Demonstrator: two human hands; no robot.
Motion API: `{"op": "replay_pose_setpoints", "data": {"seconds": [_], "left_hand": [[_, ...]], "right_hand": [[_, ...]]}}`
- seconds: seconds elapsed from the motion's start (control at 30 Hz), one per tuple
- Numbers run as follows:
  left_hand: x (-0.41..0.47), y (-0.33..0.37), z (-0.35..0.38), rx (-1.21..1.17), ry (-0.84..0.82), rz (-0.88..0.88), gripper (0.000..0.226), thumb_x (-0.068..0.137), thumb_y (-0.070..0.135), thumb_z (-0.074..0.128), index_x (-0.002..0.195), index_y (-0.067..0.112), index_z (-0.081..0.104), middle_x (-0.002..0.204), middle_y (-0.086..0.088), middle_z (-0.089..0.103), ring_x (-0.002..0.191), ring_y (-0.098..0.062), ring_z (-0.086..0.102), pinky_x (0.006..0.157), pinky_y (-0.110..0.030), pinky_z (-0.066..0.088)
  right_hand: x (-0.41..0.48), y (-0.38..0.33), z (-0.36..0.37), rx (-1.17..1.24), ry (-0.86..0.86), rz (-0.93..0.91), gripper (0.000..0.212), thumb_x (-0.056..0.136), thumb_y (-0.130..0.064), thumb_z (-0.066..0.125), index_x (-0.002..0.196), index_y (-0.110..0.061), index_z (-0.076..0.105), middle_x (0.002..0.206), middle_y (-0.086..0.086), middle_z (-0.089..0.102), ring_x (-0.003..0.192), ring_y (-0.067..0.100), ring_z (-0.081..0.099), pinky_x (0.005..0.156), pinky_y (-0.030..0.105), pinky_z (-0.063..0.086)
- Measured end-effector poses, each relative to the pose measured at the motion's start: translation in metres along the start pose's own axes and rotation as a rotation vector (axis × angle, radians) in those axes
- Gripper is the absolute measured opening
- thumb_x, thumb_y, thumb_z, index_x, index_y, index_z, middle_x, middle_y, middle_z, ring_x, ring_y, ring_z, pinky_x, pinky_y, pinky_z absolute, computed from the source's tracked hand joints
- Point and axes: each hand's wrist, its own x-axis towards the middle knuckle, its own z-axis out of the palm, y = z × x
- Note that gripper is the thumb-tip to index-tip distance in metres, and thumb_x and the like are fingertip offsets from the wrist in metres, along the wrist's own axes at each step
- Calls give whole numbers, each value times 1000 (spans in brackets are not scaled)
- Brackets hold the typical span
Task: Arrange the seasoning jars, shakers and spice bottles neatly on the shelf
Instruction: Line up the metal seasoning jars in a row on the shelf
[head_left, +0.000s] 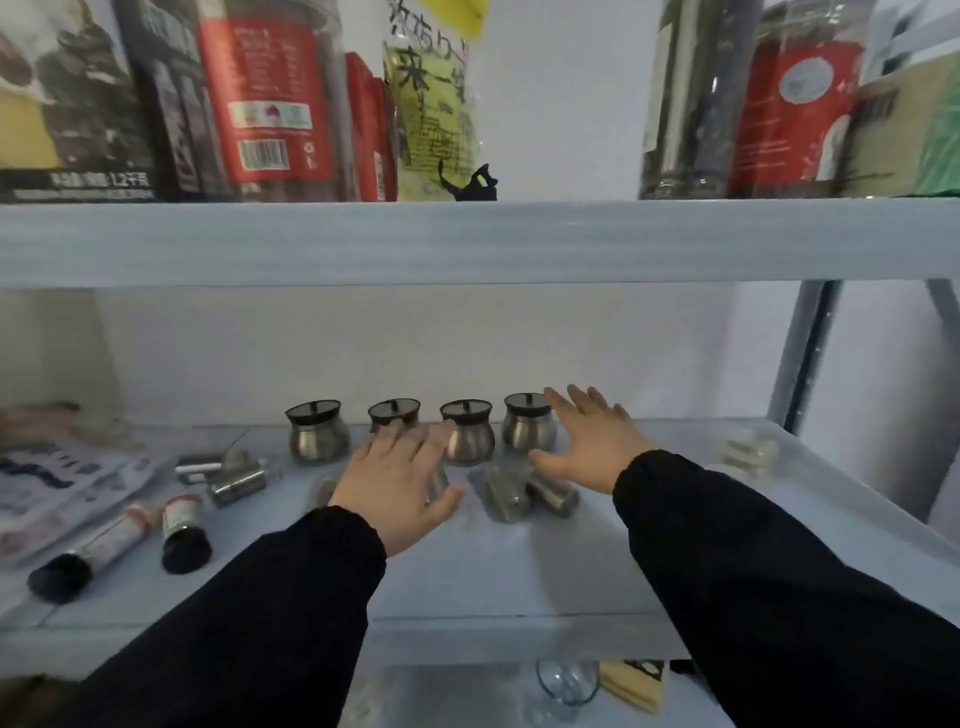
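Now your left hand (400, 480) and right hand (587, 441), both spread empty, hover over toppled shakers (530, 493) at 6 o'clock of four upright jars (467, 436)

- I can read "1.2千克" in white on the dark box (72, 104), top shelf, far left.
- The green bag (431, 104) shows a big handwritten "来" in black.
- The red jar label (265, 98) carries a barcode; its small print is too blurred for me.
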Motion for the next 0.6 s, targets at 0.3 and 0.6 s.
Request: {"op": "replay_pose_setpoints", "data": {"seconds": [0.3,0.6], "left_hand": [[-32,-90,-1,63,44,-120,77,85,74,21,152,35,14,151,-2,42,141,-36,30,110,-53,31],[3,-74,8,43,56,23,77,86,72,15,152,36,2,154,1,36,144,-31,21,115,-45,20]], "right_hand": [[87,-12,13,24,-172,100,71,87,-65,45,148,-37,24,155,13,27,138,34,30,107,47,33],[80,-12,11,-2,-131,97,27,97,-38,36,116,-28,52,106,11,61,91,29,53,76,36,43]]}}
